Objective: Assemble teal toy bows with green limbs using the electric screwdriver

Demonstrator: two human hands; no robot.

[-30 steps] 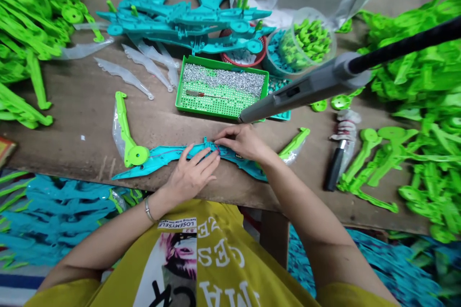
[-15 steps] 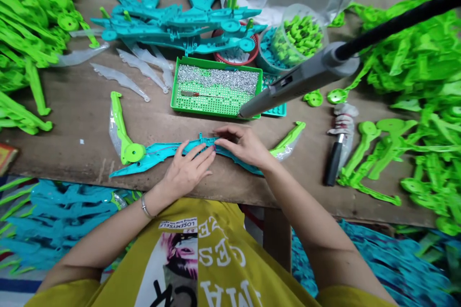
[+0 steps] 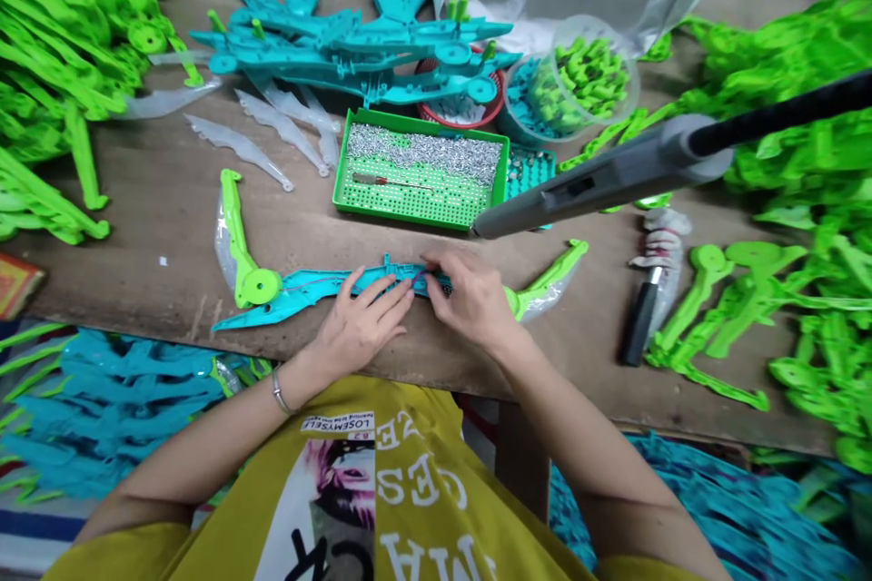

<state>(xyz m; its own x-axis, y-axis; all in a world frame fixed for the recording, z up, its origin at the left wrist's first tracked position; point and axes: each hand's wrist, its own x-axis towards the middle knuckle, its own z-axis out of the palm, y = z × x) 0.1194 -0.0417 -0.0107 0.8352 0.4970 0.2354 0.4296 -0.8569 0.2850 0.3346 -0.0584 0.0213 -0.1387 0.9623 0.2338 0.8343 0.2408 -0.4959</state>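
Note:
A blue plastic bow-shaped shell [image 3: 303, 289] lies across the table in front of me, with a green limb [image 3: 235, 231] at its left end and another green limb [image 3: 555, 277] at its right. Clear plastic blades sit along both limbs. A thin purple-red wire [image 3: 420, 274] runs inside the shell. My left hand [image 3: 361, 318] rests flat on the shell's middle, fingers stretched out. Just right of it, my right hand [image 3: 470, 295] pinches at the wire, its fingertips bent down over the shell. The shell's right part is mostly hidden beneath this hand.
A green perforated tray [image 3: 401, 204] holds screws and a small screwdriver [image 3: 391, 182]. Over its right corner hangs a grey power tool [image 3: 592, 172] on a black cable. A black-handled hammer [image 3: 640, 313], tubs of small parts [image 3: 586, 77] and piled green pieces [image 3: 54, 36] surround the work.
My right hand has turned and drawn in, its fingers now pinching downward at the wire. The left hand stays on the shell. The whole view has shifted slightly.

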